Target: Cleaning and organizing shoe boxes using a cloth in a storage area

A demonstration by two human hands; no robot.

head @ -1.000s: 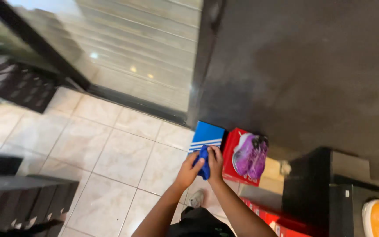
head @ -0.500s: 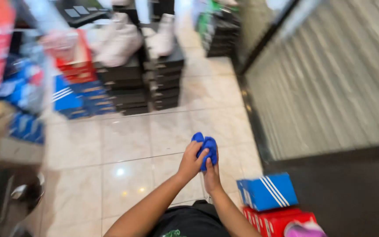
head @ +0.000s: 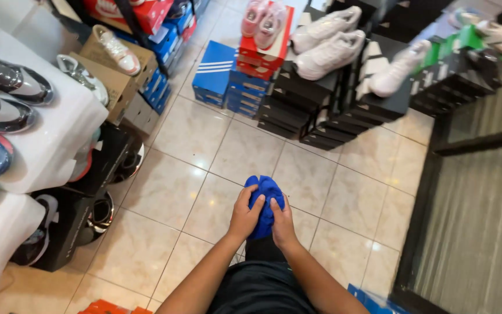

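Clutching blue cloth bundle (head: 265,204) between left hand (head: 245,216) and right hand (head: 283,224), both grips pressed closed around it, held above tiled floor (head: 169,192). Judged it soft, light, crushable; best held by bunched middle. Shoe boxes (head: 245,87) stood beyond.

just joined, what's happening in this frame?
A person stands on a glossy beige tiled floor in a shoe shop, holding a bunched bright blue cloth in front of them with both hands. The left hand wraps its left side, the right hand its right side, both in a closed grip. Ahead are stacks of black shoe boxes topped with white sneakers, and blue striped boxes. Shiny shoes sit on a white display shelf at left.
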